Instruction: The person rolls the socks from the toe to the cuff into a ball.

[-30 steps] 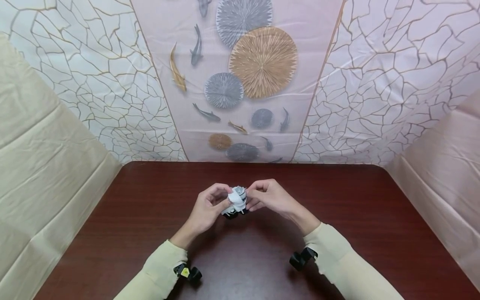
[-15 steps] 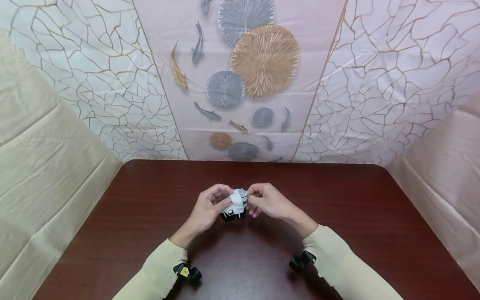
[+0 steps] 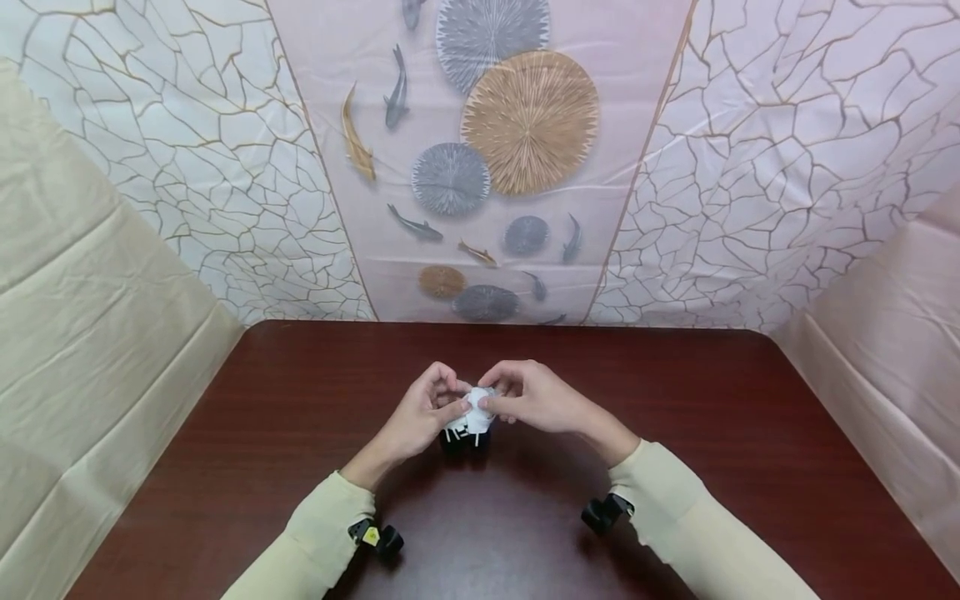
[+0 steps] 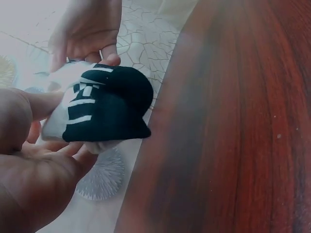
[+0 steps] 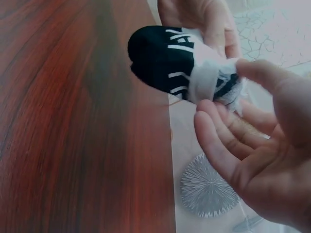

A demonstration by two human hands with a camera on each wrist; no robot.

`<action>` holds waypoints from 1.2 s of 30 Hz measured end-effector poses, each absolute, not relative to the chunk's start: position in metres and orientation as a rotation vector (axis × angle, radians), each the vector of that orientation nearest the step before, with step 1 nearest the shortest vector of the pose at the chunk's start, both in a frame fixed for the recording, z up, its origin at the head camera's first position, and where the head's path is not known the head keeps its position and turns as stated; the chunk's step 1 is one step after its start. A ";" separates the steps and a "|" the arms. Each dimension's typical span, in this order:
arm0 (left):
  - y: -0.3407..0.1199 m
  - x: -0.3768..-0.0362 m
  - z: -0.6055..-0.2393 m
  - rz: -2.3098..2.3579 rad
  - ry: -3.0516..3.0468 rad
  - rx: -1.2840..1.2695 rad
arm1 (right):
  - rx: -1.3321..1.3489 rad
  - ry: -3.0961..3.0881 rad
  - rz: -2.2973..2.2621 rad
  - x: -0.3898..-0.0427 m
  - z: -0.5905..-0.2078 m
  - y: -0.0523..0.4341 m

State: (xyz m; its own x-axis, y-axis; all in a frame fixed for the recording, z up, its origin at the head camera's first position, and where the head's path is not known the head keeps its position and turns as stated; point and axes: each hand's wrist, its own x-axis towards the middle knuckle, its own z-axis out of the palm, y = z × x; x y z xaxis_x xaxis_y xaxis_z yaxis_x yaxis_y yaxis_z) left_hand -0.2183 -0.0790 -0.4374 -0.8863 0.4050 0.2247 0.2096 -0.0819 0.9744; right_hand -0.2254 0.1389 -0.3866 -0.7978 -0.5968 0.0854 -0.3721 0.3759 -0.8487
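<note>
A rolled pair of socks (image 3: 476, 422), white with black ends and white lettering, is held up over the table between both hands. My left hand (image 3: 417, 419) grips its left side, thumb on the near face. From the other side, my right hand (image 3: 546, 402) pinches the white part between thumb and fingers. In the left wrist view the black end of the socks (image 4: 112, 107) points away from the palm. A white band wraps the socks (image 5: 203, 80) in the right wrist view, with a grey and black patch beside it, partly covered by my right fingers.
A dark red-brown wooden table (image 3: 480, 533) lies beneath both hands. Behind it hangs a patterned cloth (image 3: 525, 242) with fish and round leaf shapes; beige cloth (image 3: 112, 400) lines the left side. Each sleeved wrist wears a small black camera (image 3: 606, 514).
My right hand has shifted left onto the top of the socks, its thumb now on their near face. The socks have tilted so the black ends hang lower, and less of the grey patch shows.
</note>
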 end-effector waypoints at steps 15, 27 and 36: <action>-0.078 -0.223 -0.432 2.007 2.085 0.746 | -0.765 2.382 -1.398 -0.219 -0.399 0.131; -0.058 -0.210 -0.421 2.020 3.110 0.770 | -0.220 2.294 -2.096 -0.227 -0.405 0.128; -0.037 -0.209 -0.433 2.103 3.068 0.514 | -0.053 2.162 -2.388 -0.222 -0.402 0.114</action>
